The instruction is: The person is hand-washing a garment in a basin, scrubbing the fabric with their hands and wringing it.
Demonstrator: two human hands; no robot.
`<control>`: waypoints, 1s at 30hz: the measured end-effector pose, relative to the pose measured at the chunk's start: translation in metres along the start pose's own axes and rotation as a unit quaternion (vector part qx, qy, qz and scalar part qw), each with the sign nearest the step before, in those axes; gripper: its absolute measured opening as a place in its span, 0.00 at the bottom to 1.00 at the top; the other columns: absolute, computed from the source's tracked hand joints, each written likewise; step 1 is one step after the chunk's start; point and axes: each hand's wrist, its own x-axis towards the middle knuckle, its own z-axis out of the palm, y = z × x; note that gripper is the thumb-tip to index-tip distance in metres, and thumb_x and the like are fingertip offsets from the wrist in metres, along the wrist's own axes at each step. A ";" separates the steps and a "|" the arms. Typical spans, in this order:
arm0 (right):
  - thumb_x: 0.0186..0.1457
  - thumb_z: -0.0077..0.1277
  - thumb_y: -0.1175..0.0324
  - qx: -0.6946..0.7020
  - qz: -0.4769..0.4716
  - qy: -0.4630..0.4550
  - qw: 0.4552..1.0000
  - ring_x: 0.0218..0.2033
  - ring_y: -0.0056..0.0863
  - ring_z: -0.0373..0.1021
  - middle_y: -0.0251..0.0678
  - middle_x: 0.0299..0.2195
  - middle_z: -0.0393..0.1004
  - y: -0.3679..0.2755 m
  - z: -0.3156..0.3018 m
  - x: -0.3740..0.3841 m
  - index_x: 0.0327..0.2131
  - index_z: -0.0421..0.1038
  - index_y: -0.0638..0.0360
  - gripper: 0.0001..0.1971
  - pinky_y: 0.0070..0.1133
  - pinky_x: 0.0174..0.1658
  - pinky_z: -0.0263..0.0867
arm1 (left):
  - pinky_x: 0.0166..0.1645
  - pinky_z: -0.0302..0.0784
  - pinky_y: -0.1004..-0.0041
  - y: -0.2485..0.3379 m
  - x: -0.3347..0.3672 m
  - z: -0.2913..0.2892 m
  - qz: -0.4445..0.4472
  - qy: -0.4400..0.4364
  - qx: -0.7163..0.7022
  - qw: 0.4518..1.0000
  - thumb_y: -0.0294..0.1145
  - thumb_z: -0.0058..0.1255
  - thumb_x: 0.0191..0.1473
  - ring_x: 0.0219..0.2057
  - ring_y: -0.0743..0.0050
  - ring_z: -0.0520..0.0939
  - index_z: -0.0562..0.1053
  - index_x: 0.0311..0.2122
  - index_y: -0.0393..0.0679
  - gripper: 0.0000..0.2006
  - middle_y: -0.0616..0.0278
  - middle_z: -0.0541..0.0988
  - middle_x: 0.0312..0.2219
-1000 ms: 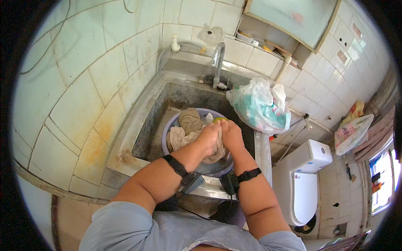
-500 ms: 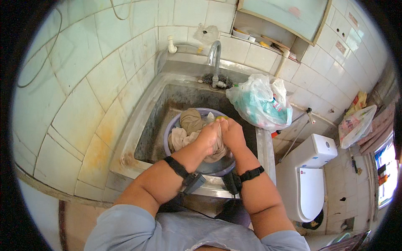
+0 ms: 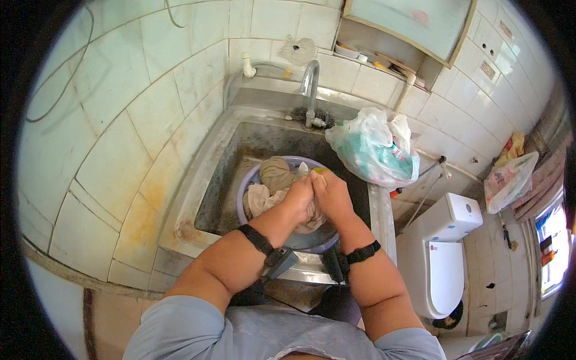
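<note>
My left hand (image 3: 298,198) and my right hand (image 3: 332,193) are pressed together over a pale purple basin (image 3: 242,203). Both are closed on a beige wet cloth (image 3: 311,221), which hangs below them into the basin. A small yellow-green piece (image 3: 320,170) shows at the far side of my right fingers; its kind is unclear. Left of my hands, a darker tan cloth bundle (image 3: 276,173) and a paler cloth (image 3: 258,198) lie in the basin, with greyish water around them. The fingertips are mostly hidden between the hands.
The basin stands in a stained metal sink (image 3: 207,207) under a curved faucet (image 3: 311,90). A full plastic bag (image 3: 377,150) rests on the sink's right corner. A white toilet (image 3: 444,264) is to the right, and a tiled wall (image 3: 114,174) rises at the left.
My hands have stayed together over the basin and shifted only slightly, the left one turning a little around the cloth. The view has moved a touch.
</note>
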 end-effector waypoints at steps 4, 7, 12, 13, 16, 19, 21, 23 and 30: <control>0.60 0.42 0.55 -0.011 -0.026 -0.029 0.999 0.32 0.59 0.70 0.59 0.29 0.73 -0.001 0.000 0.000 0.33 0.74 0.64 0.20 0.43 0.36 0.65 | 0.45 0.76 0.62 0.002 0.000 0.002 -0.022 -0.023 -0.020 0.999 0.44 0.35 0.64 0.38 0.63 0.80 0.72 0.42 0.41 0.18 0.55 0.79 0.38; 0.60 0.42 0.55 0.000 0.035 0.003 0.999 0.32 0.59 0.70 0.58 0.29 0.73 0.042 0.012 0.016 0.31 0.74 0.64 0.20 0.42 0.36 0.66 | 0.44 0.76 0.62 -0.025 0.037 -0.023 0.003 -0.044 -0.010 0.999 0.44 0.35 0.64 0.36 0.62 0.80 0.72 0.41 0.41 0.17 0.56 0.78 0.36; 0.60 0.41 0.55 -0.032 0.018 -0.002 0.999 0.33 0.58 0.70 0.57 0.30 0.74 0.033 0.006 0.009 0.32 0.74 0.64 0.20 0.43 0.37 0.65 | 0.42 0.76 0.62 -0.017 0.025 -0.014 0.008 -0.018 0.039 0.999 0.44 0.36 0.64 0.35 0.61 0.80 0.71 0.40 0.41 0.17 0.57 0.78 0.35; 0.60 0.41 0.55 -0.028 0.017 -0.004 0.999 0.33 0.58 0.70 0.57 0.30 0.74 0.015 0.003 0.004 0.32 0.74 0.64 0.20 0.43 0.37 0.65 | 0.42 0.76 0.62 -0.010 0.015 -0.012 0.016 -0.023 0.020 0.999 0.44 0.37 0.63 0.36 0.62 0.80 0.71 0.40 0.41 0.17 0.57 0.78 0.35; 0.61 0.39 0.54 -0.007 -0.033 -0.034 0.999 0.33 0.58 0.70 0.56 0.30 0.74 -0.001 -0.005 -0.003 0.33 0.74 0.64 0.21 0.43 0.38 0.65 | 0.43 0.76 0.64 0.008 -0.013 0.012 -0.046 -0.014 -0.031 0.998 0.44 0.37 0.63 0.36 0.63 0.80 0.71 0.42 0.41 0.17 0.57 0.79 0.36; 0.61 0.42 0.61 -0.002 -0.028 0.018 0.999 0.31 0.56 0.69 0.58 0.28 0.71 0.031 0.014 0.009 0.30 0.71 0.68 0.18 0.38 0.34 0.65 | 0.45 0.75 0.65 -0.022 0.040 -0.026 -0.036 -0.010 0.013 0.999 0.45 0.36 0.64 0.38 0.63 0.79 0.71 0.43 0.41 0.18 0.57 0.79 0.38; 0.61 0.43 0.61 -0.017 0.006 0.021 1.000 0.30 0.56 0.69 0.57 0.27 0.72 0.043 0.013 0.013 0.31 0.71 0.68 0.17 0.36 0.33 0.65 | 0.46 0.75 0.65 -0.025 0.038 -0.022 -0.022 -0.011 0.037 0.999 0.45 0.36 0.64 0.39 0.63 0.79 0.71 0.43 0.41 0.18 0.57 0.78 0.39; 0.61 0.43 0.61 -0.024 0.009 0.023 0.999 0.30 0.56 0.69 0.57 0.27 0.72 0.039 0.008 0.010 0.31 0.71 0.68 0.17 0.35 0.33 0.65 | 0.46 0.74 0.65 -0.022 0.030 -0.016 -0.006 -0.006 0.061 0.998 0.45 0.36 0.64 0.39 0.63 0.79 0.71 0.44 0.41 0.18 0.57 0.78 0.40; 0.61 0.39 0.57 -0.004 -0.014 -0.015 1.000 0.32 0.58 0.70 0.58 0.30 0.73 0.000 -0.002 0.000 0.31 0.73 0.64 0.19 0.42 0.35 0.65 | 0.46 0.74 0.65 -0.004 0.008 -0.002 -0.045 -0.055 -0.039 0.997 0.45 0.36 0.64 0.38 0.64 0.79 0.71 0.43 0.39 0.19 0.56 0.78 0.39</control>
